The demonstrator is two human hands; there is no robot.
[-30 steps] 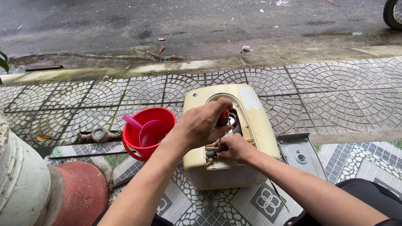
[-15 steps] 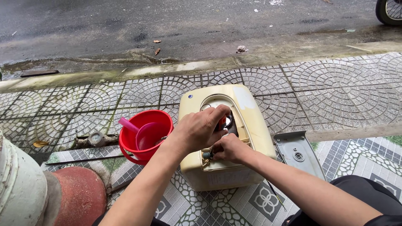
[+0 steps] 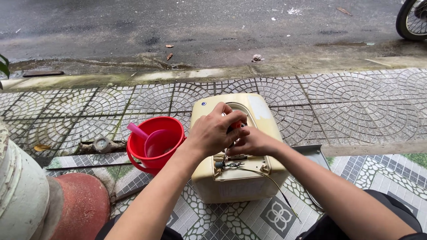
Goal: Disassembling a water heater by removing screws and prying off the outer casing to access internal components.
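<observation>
On a patterned tile pavement beside a wet road, a cream-coloured box-shaped appliance (image 3: 235, 178) is worked on by 2 bare hands: the left hand (image 3: 213, 133) is closed over a small red part (image 3: 235, 125) at the open top, while the right hand (image 3: 251, 142) is pressed against it just below. Thin wires (image 3: 249, 169) are seen trailing from the opening. A red bucket (image 3: 153, 142) with a pink scoop (image 3: 158, 141) inside is set just beside the casing.

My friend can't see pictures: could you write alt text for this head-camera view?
Both hands, left hand and right hand, work inside an open cream appliance box on patterned paving; a red bucket stands to its left.
</observation>
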